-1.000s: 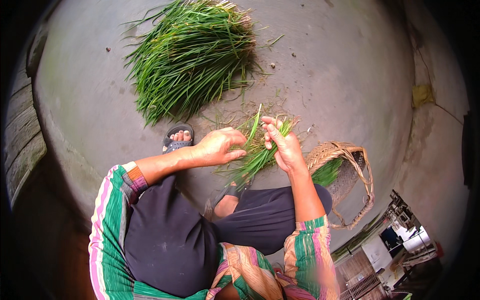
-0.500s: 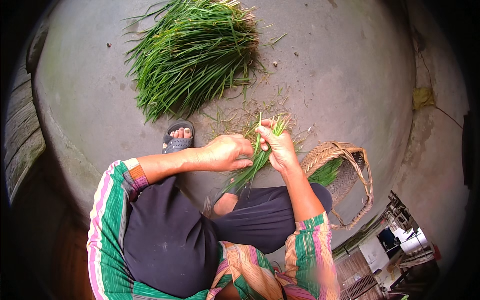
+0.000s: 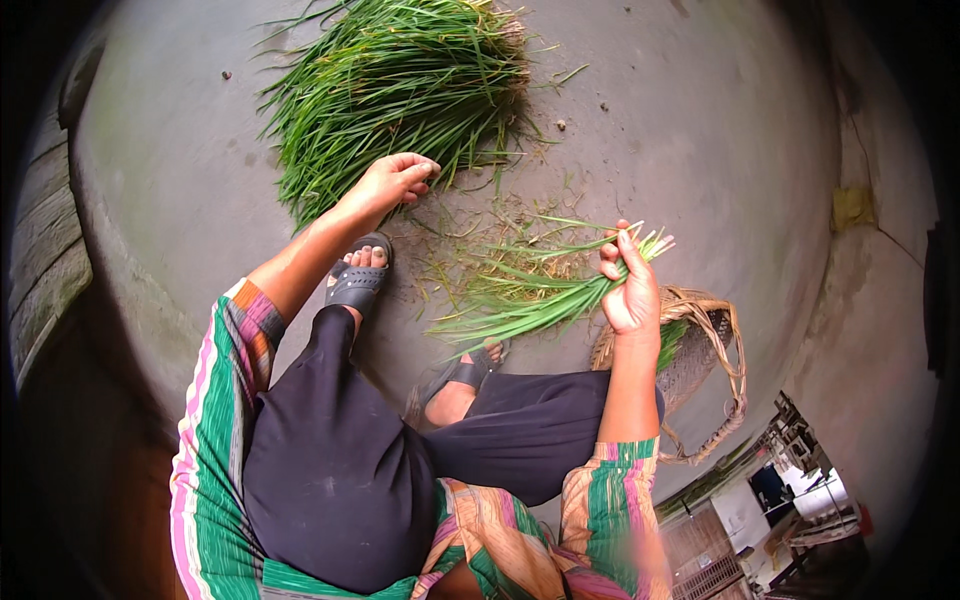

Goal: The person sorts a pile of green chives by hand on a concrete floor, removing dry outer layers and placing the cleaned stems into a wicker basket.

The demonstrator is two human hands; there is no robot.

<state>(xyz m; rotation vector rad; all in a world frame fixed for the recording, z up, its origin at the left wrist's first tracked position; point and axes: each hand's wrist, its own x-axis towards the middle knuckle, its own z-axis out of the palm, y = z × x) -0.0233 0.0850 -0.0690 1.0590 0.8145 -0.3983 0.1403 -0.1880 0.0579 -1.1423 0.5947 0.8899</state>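
My right hand (image 3: 632,290) is closed round a small bunch of chives (image 3: 545,303). Their pale stem ends stick out past the thumb and fingers, and the green leaves fan out leftward over the floor. My left hand (image 3: 392,184) has its fingers drawn together at the lower edge of a big heap of chives (image 3: 390,95); what is between the fingertips, if anything, I cannot make out. The heap lies on the floor with leaves toward the left and stem ends at the right.
Scattered trimmings (image 3: 500,250) of leaf and dry bits lie on the concrete floor (image 3: 720,150). A woven basket (image 3: 700,375) with a looped handle stands beside my right knee, green leaves inside it. My sandalled feet (image 3: 355,285) flank the trimmings.
My hands have moved apart. The left went up and left to the heap's edge; the right shifted right with the bunch, whose leaves now spread leftward.
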